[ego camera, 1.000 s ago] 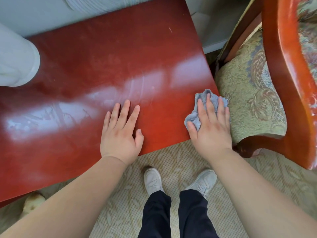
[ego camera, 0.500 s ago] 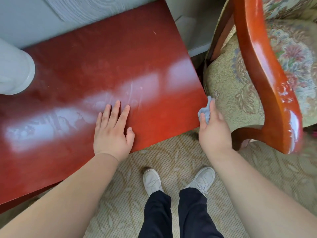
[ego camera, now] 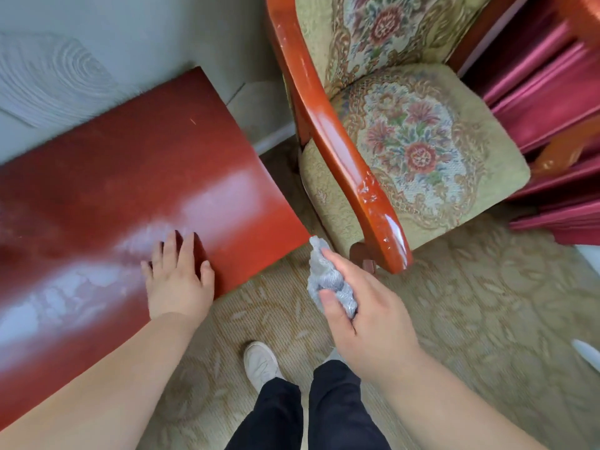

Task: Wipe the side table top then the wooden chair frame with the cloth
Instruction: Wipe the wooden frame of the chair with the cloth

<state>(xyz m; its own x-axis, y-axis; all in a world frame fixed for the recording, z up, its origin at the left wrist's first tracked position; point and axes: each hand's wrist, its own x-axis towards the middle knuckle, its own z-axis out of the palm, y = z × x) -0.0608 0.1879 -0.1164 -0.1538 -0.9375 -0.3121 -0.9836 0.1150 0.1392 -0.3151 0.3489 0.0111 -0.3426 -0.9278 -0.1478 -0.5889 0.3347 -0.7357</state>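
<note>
The glossy red side table top [ego camera: 113, 190] fills the left of the view. My left hand [ego camera: 178, 280] rests flat on it near its front right corner, fingers straight. My right hand [ego camera: 363, 316] hangs in the air just right of the table, off its edge, and grips a bunched grey-blue cloth [ego camera: 328, 280] between thumb and fingers. The red-brown wooden chair armrest [ego camera: 341, 147] curves down from the top centre and ends a little right of the cloth. Its front end shows scuffed white marks.
The chair's floral upholstered seat [ego camera: 422, 147] lies behind the armrest. Dark red curtains [ego camera: 552, 108] hang at the far right. A pale wall stands behind the table. Patterned beige carpet [ego camera: 470, 303] covers the floor, with my feet and dark trousers at the bottom centre.
My right hand lifted the cloth off the table's right edge and now holds it in the air near the armrest. The view swung right toward the chair. My left hand stayed on the table.
</note>
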